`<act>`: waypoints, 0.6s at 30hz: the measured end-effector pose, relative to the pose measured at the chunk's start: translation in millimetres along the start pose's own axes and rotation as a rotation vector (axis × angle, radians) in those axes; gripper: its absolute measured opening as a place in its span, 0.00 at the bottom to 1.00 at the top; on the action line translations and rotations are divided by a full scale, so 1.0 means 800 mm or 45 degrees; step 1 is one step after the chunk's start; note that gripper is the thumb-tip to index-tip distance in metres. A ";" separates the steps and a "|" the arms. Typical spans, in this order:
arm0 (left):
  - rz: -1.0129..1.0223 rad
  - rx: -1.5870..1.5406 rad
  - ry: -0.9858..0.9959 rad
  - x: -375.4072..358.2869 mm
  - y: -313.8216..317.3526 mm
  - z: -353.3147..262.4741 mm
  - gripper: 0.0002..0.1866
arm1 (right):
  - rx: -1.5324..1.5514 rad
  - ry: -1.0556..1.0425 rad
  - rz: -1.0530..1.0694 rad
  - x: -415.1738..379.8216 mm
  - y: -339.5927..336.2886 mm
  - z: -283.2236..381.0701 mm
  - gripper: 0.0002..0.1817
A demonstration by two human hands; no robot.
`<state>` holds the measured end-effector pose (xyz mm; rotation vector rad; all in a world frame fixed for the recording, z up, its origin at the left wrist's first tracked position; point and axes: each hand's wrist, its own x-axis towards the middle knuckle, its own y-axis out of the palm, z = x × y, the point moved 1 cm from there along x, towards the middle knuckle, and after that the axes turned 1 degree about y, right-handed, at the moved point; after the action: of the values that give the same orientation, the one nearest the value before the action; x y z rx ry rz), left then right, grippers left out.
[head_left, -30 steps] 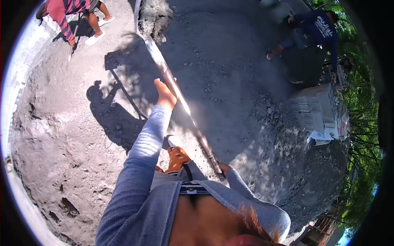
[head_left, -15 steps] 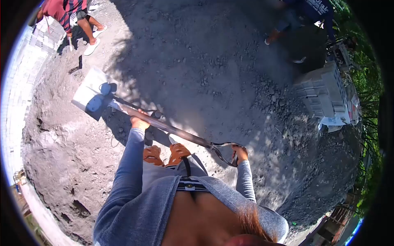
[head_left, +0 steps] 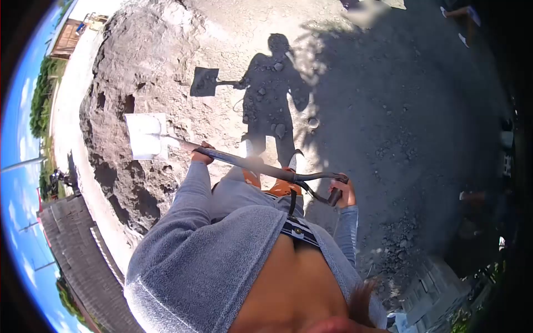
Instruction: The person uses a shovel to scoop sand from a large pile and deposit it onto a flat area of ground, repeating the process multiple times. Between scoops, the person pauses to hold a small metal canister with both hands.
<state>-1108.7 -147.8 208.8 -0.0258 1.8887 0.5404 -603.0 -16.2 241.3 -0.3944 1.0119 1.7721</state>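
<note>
A shovel with a dark shaft slants across in front of my body. Its square, bright blade is at the left, over rough soil, with nothing heaped on it that I can make out. My left hand is wrapped round the shaft near the blade end. At the other end, my right hand grips the forked handle. Below the shaft are my orange-and-white shoes and grey trousers.
A bank of rough soil rises at the left, beside a grey block wall. Grey blocks are stacked at the lower right. Another person's leg shows at the top right. My shadow lies ahead.
The view has turned left, towards the soil bank. The shovel blade has come over sunlit rough soil and looks bare, where two roundish shapes showed on it before. Both hands keep their grip.
</note>
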 end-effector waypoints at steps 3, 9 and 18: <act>-0.019 -0.164 0.028 0.007 -0.035 -0.054 0.27 | 0.121 0.137 0.233 0.024 0.041 -0.004 0.09; -0.219 -0.395 -0.026 0.037 -0.087 -0.067 0.24 | 0.284 0.283 0.307 0.067 0.049 -0.030 0.18; -0.083 -0.175 -0.101 0.238 -0.181 -0.051 0.17 | -0.011 0.505 -0.138 0.075 0.124 0.017 0.32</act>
<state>-1178.4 -247.6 -0.9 -0.1531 1.7652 0.6168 -714.5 17.7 254.0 -0.8143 1.2317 1.6346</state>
